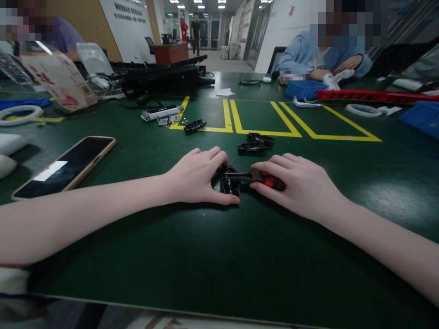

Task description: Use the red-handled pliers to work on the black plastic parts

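Holding a small black plastic part (pixel 229 182) flat on the green bench (pixel 219 256), the left hand (pixel 199 176) curls around it, thumb stretched along the near edge and fingers bent over the far side. The right hand (pixel 302 185) is closed around a pair of pliers (pixel 260 178) with red and black handles, whose dark nose points left and meets the part. Whether the nose is gripping anything there cannot be told, since the part is dark and half covered.

Judging from how things lie, the work on this piece looks to be in the middle: tool and part are together, and nothing has been set down. Two similar black parts (pixel 255 142) lie just beyond the hands, and another black part (pixel 195 125) sits farther off to the left on a yellow line (pixel 267 132). Which of these are finished and which still wait cannot be told.

A phone (pixel 66 167) lies face up at the near left. At the far right a person in a blue sleeve (pixel 298 52) sits by a blue tray (pixel 305 89).
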Action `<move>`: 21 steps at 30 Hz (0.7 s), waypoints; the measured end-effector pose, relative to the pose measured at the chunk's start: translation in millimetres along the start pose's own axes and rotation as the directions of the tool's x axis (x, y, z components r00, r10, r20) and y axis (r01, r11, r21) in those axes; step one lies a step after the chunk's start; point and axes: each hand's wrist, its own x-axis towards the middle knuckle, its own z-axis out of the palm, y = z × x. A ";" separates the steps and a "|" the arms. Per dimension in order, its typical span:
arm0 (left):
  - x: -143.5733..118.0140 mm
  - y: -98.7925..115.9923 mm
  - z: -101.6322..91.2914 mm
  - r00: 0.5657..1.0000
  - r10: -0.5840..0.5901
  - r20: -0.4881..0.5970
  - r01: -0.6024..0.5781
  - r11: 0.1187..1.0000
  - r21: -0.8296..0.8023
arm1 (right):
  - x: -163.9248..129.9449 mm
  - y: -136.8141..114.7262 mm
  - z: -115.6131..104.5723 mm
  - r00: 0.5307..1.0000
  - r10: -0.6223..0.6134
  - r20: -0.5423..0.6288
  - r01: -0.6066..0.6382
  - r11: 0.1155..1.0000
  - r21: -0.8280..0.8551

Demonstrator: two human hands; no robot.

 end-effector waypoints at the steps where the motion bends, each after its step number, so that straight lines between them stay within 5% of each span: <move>1: 0.2 0.2 0.0 1.000 -0.002 0.000 0.002 1.000 0.001 | 0.3 -0.3 -0.1 1.000 -0.002 -0.004 0.002 1.000 0.003; 21: 0.9 0.3 -2.1 1.000 -0.003 0.012 0.003 1.000 -0.018 | -2.6 -1.6 -0.8 0.997 -0.063 -0.043 0.062 0.997 -0.035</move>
